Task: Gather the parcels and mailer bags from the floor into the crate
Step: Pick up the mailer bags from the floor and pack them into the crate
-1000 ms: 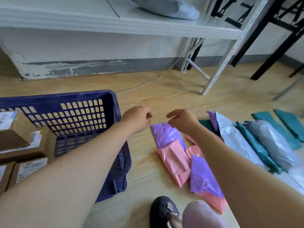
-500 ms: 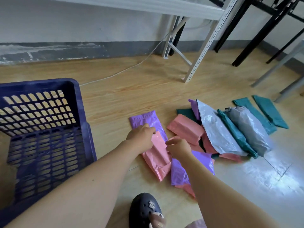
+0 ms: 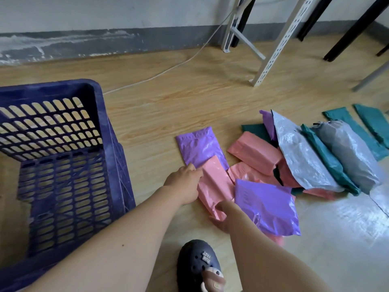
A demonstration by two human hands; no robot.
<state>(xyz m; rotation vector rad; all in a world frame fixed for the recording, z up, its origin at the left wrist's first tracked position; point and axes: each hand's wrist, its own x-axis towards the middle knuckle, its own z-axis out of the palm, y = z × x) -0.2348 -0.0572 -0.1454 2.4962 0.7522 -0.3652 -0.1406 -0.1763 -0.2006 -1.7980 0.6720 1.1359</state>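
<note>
A dark blue slotted crate [image 3: 105,127] stands on the floor at the left. To its right lies a pile of mailer bags. My left hand [image 3: 185,182] grips the left edge of a long pink mailer bag [image 3: 216,186], which overlaps a flat purple mailer [image 3: 200,146]. My right hand [image 3: 225,218] pinches the same pink bag at its near end, thumb on top. It lies beside a second purple mailer [image 3: 267,205]. Further right lie a pink parcel [image 3: 254,152], a silver bag [image 3: 301,157], a grey bag [image 3: 349,152] and teal bags [image 3: 328,161].
My dark clog [image 3: 197,264] stands on the wooden floor just below the hands. White perforated shelf legs [image 3: 277,43] and black furniture legs [image 3: 347,34] stand at the back right. A white cable [image 3: 168,70] runs along the floor towards the wall.
Both hands have come down from mid-air onto the pile and taken hold of the pink mailer bag. The view has tilted down and right, away from the crate.
</note>
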